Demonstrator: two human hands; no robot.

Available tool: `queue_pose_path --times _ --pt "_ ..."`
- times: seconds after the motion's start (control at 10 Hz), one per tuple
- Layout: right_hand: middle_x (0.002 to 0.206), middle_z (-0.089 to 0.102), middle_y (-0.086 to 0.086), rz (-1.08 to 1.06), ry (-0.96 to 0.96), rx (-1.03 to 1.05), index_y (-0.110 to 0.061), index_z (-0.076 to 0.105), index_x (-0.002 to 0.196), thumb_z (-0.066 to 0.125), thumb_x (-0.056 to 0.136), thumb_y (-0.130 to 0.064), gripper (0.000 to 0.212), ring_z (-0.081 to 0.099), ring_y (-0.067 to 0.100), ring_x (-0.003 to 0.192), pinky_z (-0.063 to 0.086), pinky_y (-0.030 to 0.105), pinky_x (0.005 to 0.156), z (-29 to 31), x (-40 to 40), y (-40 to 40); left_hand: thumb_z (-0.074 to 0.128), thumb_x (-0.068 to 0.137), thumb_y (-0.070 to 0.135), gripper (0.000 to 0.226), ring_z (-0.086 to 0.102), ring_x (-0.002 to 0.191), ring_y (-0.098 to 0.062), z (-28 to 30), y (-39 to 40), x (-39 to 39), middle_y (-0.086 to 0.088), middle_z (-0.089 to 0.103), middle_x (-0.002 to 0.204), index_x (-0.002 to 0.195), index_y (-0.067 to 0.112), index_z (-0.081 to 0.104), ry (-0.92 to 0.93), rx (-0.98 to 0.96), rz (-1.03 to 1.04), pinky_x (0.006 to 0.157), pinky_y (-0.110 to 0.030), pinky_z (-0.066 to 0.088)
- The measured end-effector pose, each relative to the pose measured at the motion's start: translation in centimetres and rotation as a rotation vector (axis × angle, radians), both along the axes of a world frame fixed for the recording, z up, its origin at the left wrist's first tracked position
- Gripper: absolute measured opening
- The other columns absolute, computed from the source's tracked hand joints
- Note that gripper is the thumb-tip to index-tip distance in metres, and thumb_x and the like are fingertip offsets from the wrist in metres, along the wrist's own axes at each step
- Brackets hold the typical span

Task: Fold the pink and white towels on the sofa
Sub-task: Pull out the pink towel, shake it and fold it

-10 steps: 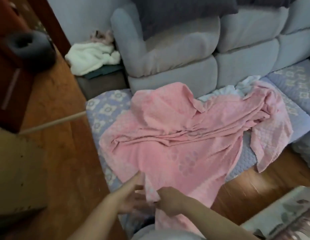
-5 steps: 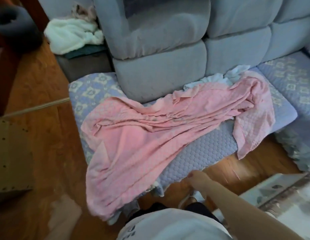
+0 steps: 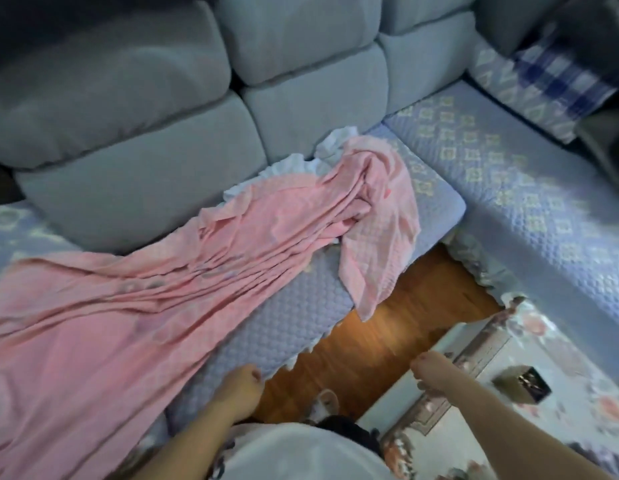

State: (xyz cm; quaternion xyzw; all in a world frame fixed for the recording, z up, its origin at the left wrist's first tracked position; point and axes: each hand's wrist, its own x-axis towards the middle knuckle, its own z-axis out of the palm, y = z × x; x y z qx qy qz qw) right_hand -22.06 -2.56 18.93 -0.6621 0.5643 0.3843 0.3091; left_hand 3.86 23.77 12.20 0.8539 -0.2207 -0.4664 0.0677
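Pink towel point(image 3: 135, 306) one, white towel point(image 3: 330, 147) one, unfolded.

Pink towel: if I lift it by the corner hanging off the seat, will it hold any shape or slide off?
The pink towel is probably floppy: it lies in long creases and its corner droops over the seat cushion edge. It looks thin, so likely light. Lifted by one corner, it may drag along and tug the white towel bunched beside it.
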Motion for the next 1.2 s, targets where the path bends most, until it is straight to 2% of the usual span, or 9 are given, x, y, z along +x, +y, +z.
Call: queue_pose_path --times 0.1,0.3,0.4,0.5,0.6,0.8,0.9,1.1,1.2 --pt "0.100 0.069 0.013 -0.451 -0.176 -0.088 0.001 0.065 0.115 0.058 0.096 -0.008 0.022 0.061 0.007 0.045 0.047 0.014 0.038 -0.6 -1.7 -5.3 0.054 0.092 0.032 0.014 0.060 0.083 -0.009 0.3 -7.4 -1.3 0.012 0.063 0.086 0.079 0.032 0.058 0.088 -0.079 0.049 0.071 -0.027 0.046" --pt "0.130 0.063 0.011 -0.196 -0.156 -0.026 -0.003 0.064 0.123 0.046 0.102 -0.009 0.029 0.057 0.028 0.123 0.045 0.034 0.104 -5.8 2.8 -13.6 0.059 0.093 0.024 0.012 0.068 0.074 -0.011 -4.4 -16.4 0.7 0.005 0.071 0.081 0.086 0.022 0.069 0.184 -0.082 0.264 0.063 -0.024 0.049" --pt "0.119 0.064 0.011 -0.167 -0.123 0.027 -0.003 0.065 0.121 0.046 0.101 -0.009 0.028 0.059 0.029 0.117 0.047 0.035 0.099 -10.3 6.0 -16.7 0.058 0.091 0.017 0.013 0.070 0.076 -0.024 -7.6 -19.9 1.4 -0.009 0.073 0.083 0.089 0.013 0.071 0.238 -0.047 0.409 0.073 -0.033 0.055" --pt "0.097 0.058 0.006 -0.603 -0.251 0.122 -0.001 0.062 0.125 0.052 0.100 -0.007 0.028 0.061 0.021 0.090 0.051 0.033 0.080 -14.7 9.5 -19.9 0.059 0.088 0.017 0.018 0.065 0.070 -0.023 -9.6 -22.9 1.4 -0.019 0.072 0.084 0.083 0.004 0.071 0.283 -0.012 0.511 0.071 -0.040 0.055" --pt "0.133 0.056 0.012 -0.555 -0.175 0.177 -0.006 0.055 0.135 0.056 0.099 -0.010 0.036 0.058 0.027 0.113 0.050 0.036 0.094 -19.8 11.6 -23.6 0.057 0.079 0.027 0.019 0.064 0.066 -0.024 -11.1 -25.9 1.2 -0.013 0.071 0.073 0.080 0.014 0.071 0.326 0.012 0.552 0.075 -0.049 0.058" --pt "0.130 0.060 0.018 -0.790 -0.288 0.201 0.002 0.062 0.126 0.050 0.103 -0.015 0.031 0.058 0.034 0.120 0.049 0.036 0.094 -26.6 12.2 -27.8 0.055 0.081 0.037 0.016 0.071 0.071 -0.023 -9.8 -31.0 -0.5 -0.007 0.074 0.078 0.082 0.031 0.070 0.307 0.044 0.597 0.071 -0.038 0.055" --pt "0.116 0.063 0.008 -0.868 -0.352 0.050 -0.009 0.071 0.110 0.048 0.100 -0.009 0.026 0.060 0.022 0.095 0.047 0.030 0.079 -23.8 8.1 -31.4 0.057 0.092 0.027 0.019 0.070 0.071 -0.027 -7.7 -34.4 -2.8 -0.009 0.074 0.077 0.084 0.018 0.071 0.272 0.077 0.585 0.071 -0.038 0.055" --pt "0.109 0.067 0.009 -1.148 -0.611 -0.147 -0.019 0.069 0.094 0.055 0.095 -0.011 0.016 0.062 0.032 0.097 0.052 0.043 0.086 -10.9 -2.5 -52.6 0.056 0.095 0.008 0.015 0.056 0.055 -0.015 -4.5 -44.6 -10.3 -0.004 0.065 0.064 0.086 0.008 0.067 0.323 -0.064 0.803 0.052 -0.023 0.041" --pt "0.087 0.064 -0.004 -0.987 -0.868 -0.215 -0.023 0.061 0.085 0.059 0.095 -0.022 0.010 0.063 0.019 0.085 0.055 0.028 0.065 -1.0 -2.7 -63.7 0.056 0.091 0.003 0.013 0.057 0.059 -0.021 -2.7 -51.1 -13.7 -0.011 0.063 0.069 0.100 0.006 0.066 0.386 -0.107 0.852 0.053 -0.025 0.042"
